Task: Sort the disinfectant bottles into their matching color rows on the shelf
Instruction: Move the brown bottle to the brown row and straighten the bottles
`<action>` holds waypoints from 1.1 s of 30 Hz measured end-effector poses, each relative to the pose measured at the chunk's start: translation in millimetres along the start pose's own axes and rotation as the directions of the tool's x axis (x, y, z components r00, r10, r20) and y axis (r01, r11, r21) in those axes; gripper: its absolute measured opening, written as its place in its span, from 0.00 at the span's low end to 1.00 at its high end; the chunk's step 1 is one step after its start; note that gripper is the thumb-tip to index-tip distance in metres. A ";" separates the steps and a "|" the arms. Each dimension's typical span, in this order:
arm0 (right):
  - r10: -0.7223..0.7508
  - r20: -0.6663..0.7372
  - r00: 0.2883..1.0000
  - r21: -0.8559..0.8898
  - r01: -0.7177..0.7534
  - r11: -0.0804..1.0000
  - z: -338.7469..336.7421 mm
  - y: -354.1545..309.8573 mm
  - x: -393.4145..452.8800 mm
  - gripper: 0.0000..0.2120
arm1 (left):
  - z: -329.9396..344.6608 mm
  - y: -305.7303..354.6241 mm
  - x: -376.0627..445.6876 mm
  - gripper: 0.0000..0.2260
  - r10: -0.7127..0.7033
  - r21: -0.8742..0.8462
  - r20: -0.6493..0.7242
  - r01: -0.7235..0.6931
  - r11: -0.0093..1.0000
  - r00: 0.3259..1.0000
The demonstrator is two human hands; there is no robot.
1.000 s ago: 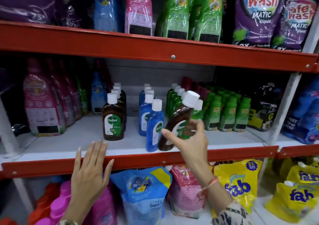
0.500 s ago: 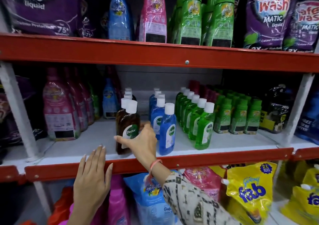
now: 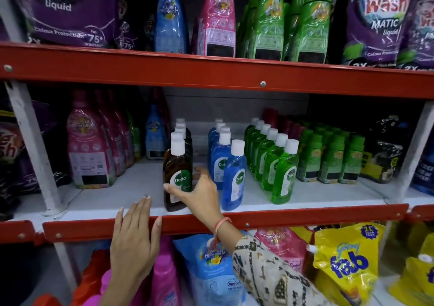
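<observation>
Three rows of white-capped disinfectant bottles run front to back on the white middle shelf [image 3: 328, 199]: brown, blue and green. The right hand [image 3: 202, 194] reaches in across the red shelf lip [image 3: 305, 214] and is wrapped around the lower body of the front brown bottle [image 3: 177, 176], thumb across the front just under the Dettol label, fingers curled round the far side; the bottle stands upright at the head of the brown row [image 3: 182, 132], its base on the shelf near the front edge. Just beyond the knuckles of that hand stands the blue row [image 3: 222, 150], with the front blue bottle [image 3: 234, 176] close beside the wrist. Further out past the blue row, on the side away from the held bottle, is the green row [image 3: 267, 150], its front bottle [image 3: 283, 173] upright and well apart from the hand. A pink band circles the right wrist above a patterned sleeve [image 3: 270, 265]. The left hand [image 3: 135, 242] holds nothing; it lies flat and spread, fingers together and pointing up, with the fingertips [image 3: 145, 200] over the red lip just to the outer side of the brown bottle and below it. Beyond this hand's fingertips, deeper and to its outer side, stand large pink bottles [image 3: 89, 148].
</observation>
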State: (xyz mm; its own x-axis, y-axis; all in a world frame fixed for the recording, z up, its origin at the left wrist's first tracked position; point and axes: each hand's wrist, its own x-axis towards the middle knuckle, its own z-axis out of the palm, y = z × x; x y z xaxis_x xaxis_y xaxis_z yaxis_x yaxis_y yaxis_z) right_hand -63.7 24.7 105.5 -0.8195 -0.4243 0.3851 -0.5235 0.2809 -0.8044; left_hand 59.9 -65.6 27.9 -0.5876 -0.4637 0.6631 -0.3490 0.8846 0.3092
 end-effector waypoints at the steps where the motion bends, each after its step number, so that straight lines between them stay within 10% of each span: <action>1: 0.004 0.019 1.000 0.020 -0.004 1.000 -3.2 2.4 -0.4 0.39 | -3.4 5.3 2.4 0.32 -0.024 -0.052 0.011 0.024 0.998 1.000; 13: -0.002 0.093 0.996 0.208 -0.017 0.978 -22.2 17.3 -13.9 0.16 | -21.7 28.1 45.8 0.38 -0.188 -0.647 0.420 0.438 0.625 0.888; 17: -0.031 0.088 0.996 0.242 0.009 0.970 -22.8 20.8 -15.4 0.17 | -18.4 21.5 53.7 0.58 -0.184 -0.693 0.443 0.465 0.551 0.878; 23: -0.065 0.105 0.992 0.197 0.044 0.979 -29.1 20.9 -15.8 0.20 | -20.5 35.1 49.0 0.54 -0.247 -0.689 0.351 0.428 0.586 0.903; 29: -0.121 -0.186 0.975 0.309 0.175 0.935 -59.8 31.5 -26.5 0.08 | -10.5 71.7 29.7 0.32 -0.284 -0.653 -0.175 0.105 0.750 0.943; 33: -0.070 -0.369 0.927 0.341 0.205 0.917 -87.9 48.5 -19.6 0.05 | -1.0 103.9 29.7 0.39 -0.187 -0.776 0.041 0.149 0.613 0.982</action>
State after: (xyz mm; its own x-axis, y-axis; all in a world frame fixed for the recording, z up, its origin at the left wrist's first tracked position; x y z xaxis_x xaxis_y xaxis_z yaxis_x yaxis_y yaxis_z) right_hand -93.6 122.3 98.7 -0.8087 -0.0952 0.5804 -0.5691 -0.1228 -0.8131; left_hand 6.9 12.6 80.4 -0.5417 -0.6222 0.5652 0.2648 0.5118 0.8172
